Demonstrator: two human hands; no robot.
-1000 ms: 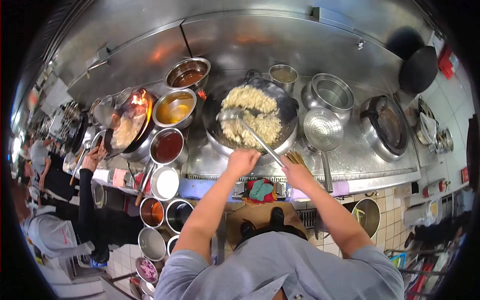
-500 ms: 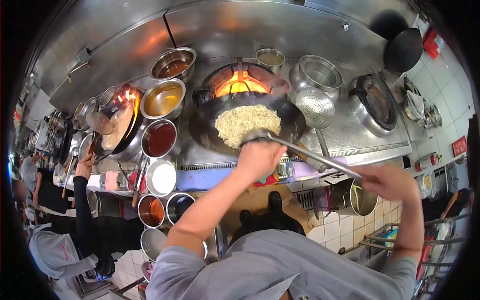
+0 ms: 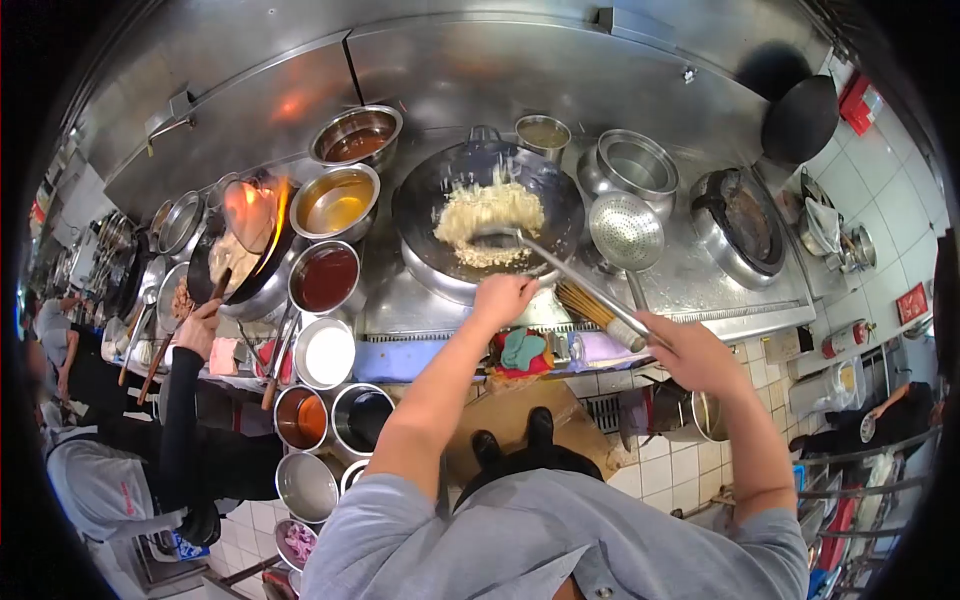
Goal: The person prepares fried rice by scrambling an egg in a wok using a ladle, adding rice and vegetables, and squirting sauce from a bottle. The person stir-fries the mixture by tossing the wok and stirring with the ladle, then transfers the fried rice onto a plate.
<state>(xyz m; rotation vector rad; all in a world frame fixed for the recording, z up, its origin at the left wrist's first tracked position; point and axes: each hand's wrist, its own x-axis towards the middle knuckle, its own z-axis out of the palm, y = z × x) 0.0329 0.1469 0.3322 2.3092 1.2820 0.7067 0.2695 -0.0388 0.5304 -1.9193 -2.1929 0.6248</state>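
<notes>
At the near edge of a black wok (image 3: 415, 200), my left hand (image 3: 505, 300) is closed on the wok; the exact grip point is hidden by the fingers. The wok sits over the burner ring. Inside it, pale fried rice (image 3: 490, 212) is blurred, with loose grains flying up toward the far side. My right hand (image 3: 692, 352) is wrapped round the long metal handle of a ladle (image 3: 575, 275). The ladle's head lies in the wok, at the near side of the rice. Below that handle rests a bamboo wok brush (image 3: 590, 303).
Left of the wok stand bowls of amber liquid (image 3: 338, 200), red sauce (image 3: 326, 277) and white powder or liquid (image 3: 324, 352). A perforated skimmer (image 3: 627, 232) rests on a pot at right. A co-worker's hand (image 3: 197, 332) works at a flaming wok (image 3: 215, 265).
The wok has moved away from me and now covers the burner flame that showed before. The rice has gone from a settled heap to airborne. My right hand has come inward and lower.
</notes>
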